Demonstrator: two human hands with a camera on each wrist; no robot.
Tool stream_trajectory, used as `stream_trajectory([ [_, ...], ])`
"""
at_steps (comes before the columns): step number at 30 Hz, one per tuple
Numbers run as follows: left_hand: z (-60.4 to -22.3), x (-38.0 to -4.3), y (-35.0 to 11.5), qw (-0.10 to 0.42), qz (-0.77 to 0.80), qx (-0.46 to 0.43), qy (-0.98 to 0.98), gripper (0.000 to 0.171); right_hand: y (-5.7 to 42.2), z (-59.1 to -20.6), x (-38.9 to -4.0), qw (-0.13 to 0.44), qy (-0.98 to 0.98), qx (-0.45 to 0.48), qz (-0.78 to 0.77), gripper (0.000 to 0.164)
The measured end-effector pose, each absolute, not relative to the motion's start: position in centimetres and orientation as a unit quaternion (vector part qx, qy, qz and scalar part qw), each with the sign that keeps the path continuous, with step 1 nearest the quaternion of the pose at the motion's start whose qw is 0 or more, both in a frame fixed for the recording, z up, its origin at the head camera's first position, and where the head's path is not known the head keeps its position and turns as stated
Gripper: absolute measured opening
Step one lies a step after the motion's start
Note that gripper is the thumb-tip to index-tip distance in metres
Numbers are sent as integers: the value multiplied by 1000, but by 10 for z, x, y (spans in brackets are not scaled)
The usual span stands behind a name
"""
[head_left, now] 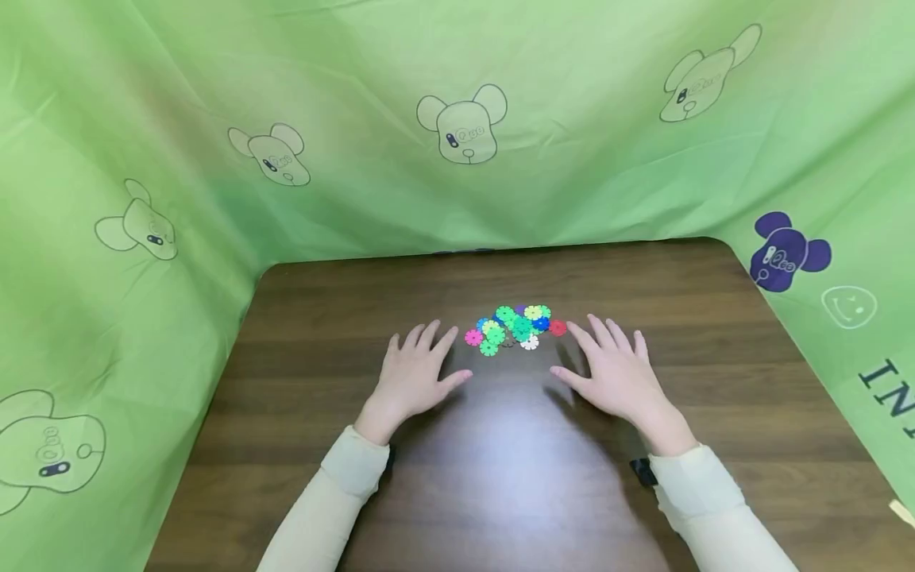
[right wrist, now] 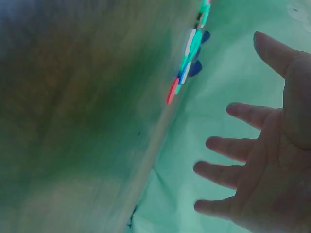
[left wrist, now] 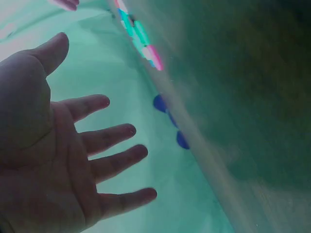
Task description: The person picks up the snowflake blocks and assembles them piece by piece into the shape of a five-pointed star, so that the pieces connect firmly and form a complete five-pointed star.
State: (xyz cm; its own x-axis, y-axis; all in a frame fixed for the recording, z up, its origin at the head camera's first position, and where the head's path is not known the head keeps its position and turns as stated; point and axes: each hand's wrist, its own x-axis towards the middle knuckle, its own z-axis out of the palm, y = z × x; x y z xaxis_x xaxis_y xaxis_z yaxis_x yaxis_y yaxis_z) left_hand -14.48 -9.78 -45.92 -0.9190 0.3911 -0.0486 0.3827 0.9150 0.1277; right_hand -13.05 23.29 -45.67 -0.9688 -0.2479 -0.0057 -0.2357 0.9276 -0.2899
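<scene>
A loose pile of notched plastic discs (head_left: 522,327) in green, blue, yellow, white, pink and red lies on the wooden table. My left hand (head_left: 415,373) is spread to the left of the pile, nearest the pink disc (head_left: 474,338), and holds nothing. On the other side my right hand (head_left: 616,373) is spread too, its index fingertip close to the red disc (head_left: 557,327); whether it touches cannot be told from the head view. Both wrist views show bare palms, the left hand (left wrist: 48,145) and the right hand (right wrist: 272,155), with fingers apart.
The dark wooden table (head_left: 500,492) reaches back to a green cloth (head_left: 357,159) printed with animal heads, which hangs at the back and both sides. A small pale object (head_left: 902,512) shows at the right edge of the head view.
</scene>
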Motion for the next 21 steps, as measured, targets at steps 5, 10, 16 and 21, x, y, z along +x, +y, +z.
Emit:
stream_trajectory([
  [5, -463, -168, -90, 39, 43, 215, 975, 69, 236, -459, -156, 26, 979, -144, -141, 67],
  [10, -467, -188, -82, 44, 40, 228, 972, 56, 237, -461, -185, 38, 979, -154, -125, 58],
  [16, -472, -205, -70, 51, 29, 238, 970, 45, 237, -464, -209, 69, 980, -147, -119, 49],
  [21, -477, -216, -65, 50, 32, 243, 968, 40, 235, -466, -220, 75, 978, -159, -113, 41],
])
